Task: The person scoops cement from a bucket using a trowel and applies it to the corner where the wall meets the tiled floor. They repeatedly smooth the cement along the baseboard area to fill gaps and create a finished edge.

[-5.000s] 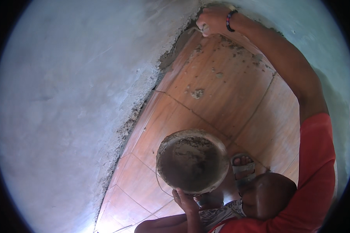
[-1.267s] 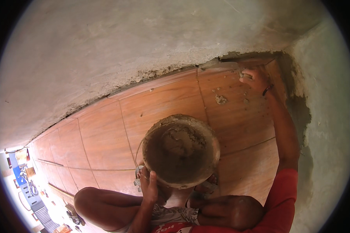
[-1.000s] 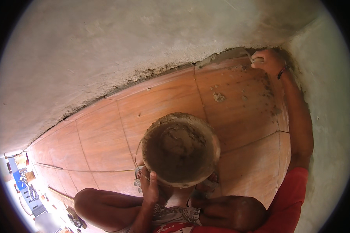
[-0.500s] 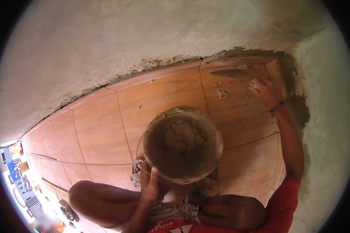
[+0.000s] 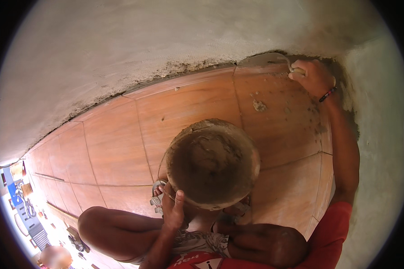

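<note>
My right hand is wrapped round the handle of a pointed trowel. Its blade lies along the foot of the far wall, against the wet mortar in the corner. Between my knees stands a round bucket caked with cement, with grey mortar inside. At the bucket's near left side, my left hand grips it, thumb up, beside the thin wire handle; its fingertips are partly hidden. A lump of mortar and smaller splashes lie on the orange floor tiles.
The grey plastered wall runs along the far side and meets another wall at the right. A thin dark strip lies on the tiles at the left. Beyond the bright left edge are a blue object and another person, blurred.
My right hand has moved up and away from me, bringing the trowel from above the tiles to the mortar at the wall's foot. My left hand stays at the bucket.
</note>
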Available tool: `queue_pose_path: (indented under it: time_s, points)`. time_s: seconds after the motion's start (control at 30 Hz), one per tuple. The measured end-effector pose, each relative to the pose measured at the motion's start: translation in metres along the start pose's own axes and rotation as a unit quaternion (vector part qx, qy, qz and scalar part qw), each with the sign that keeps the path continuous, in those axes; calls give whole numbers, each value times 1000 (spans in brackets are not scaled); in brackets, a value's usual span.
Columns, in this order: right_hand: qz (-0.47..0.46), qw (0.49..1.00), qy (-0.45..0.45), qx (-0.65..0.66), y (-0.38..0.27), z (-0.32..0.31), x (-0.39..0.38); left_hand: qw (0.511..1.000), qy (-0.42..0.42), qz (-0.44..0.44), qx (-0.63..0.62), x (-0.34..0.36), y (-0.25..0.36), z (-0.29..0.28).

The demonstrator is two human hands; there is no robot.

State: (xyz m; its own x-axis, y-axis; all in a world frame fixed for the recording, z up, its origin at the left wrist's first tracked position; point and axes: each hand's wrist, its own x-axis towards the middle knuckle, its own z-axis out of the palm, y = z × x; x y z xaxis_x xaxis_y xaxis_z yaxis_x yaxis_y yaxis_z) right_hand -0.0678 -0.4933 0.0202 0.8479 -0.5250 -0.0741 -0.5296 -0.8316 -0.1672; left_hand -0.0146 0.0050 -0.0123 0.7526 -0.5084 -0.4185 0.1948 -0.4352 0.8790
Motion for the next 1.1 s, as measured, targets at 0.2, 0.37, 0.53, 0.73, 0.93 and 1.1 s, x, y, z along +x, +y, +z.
queue_pose_path:
  time_s: [0.2, 0.37, 0.53, 0.73, 0.93, 1.1]
  points:
    - [-15, 998, 30, 49, 19, -31, -20, 1000, 1, -7, -5, -1, -7, -2]
    - [-114, 976, 184, 20, 44, -8, -54, 1000, 9, -18, -2, -1, -2, -2]
    - [-72, 994, 77, -3, 63, 53, -59, 1000, 7, -16, -21, -2, -22, -5]
    - [-23, 998, 44, 34, 67, 70, -32, 998, 5, -45, -39, -3, -16, -3]
    - [36, 999, -1, 24, 94, 30, -16, 996, -2, -65, -69, -4, -40, -5]
    - [84, 996, -14, 8, 112, 0, -8, 990, -6, -97, -105, -6, -23, 2]
